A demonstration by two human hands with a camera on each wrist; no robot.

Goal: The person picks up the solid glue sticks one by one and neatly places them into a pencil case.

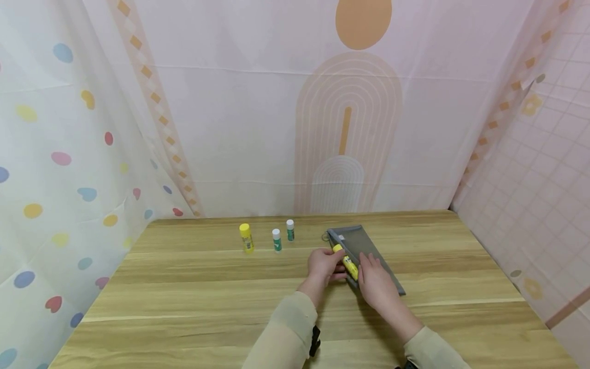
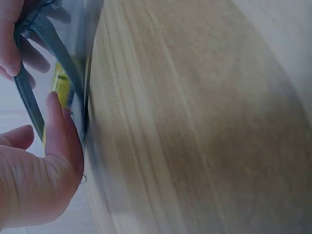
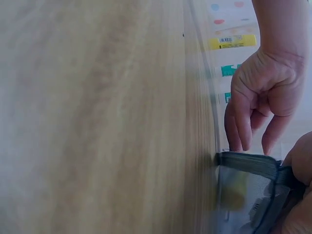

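A grey mesh zip pouch (image 1: 375, 256) lies on the table with its mouth spread, a strap loop at its far corner. A yellow glue stick (image 1: 350, 267) lies lengthwise at that mouth, its yellow cap toward the back; in the left wrist view its body (image 2: 62, 87) shows between the pouch's edges. My left hand (image 1: 322, 265) pinches the glue stick near the cap, thumb on top and fingers under. With my right hand (image 1: 379, 284) I hold the edge of the pouch's mouth, fingers spread over the mesh. Blurred yellow shows through the mesh in the right wrist view.
Left of the pouch stand a larger yellow glue stick (image 1: 246, 239) and two green glue sticks with white caps, one nearer (image 1: 277, 241) and one farther back (image 1: 290, 231). A patterned curtain (image 1: 239, 128) hangs behind the wooden table (image 1: 193, 297) and along both sides.
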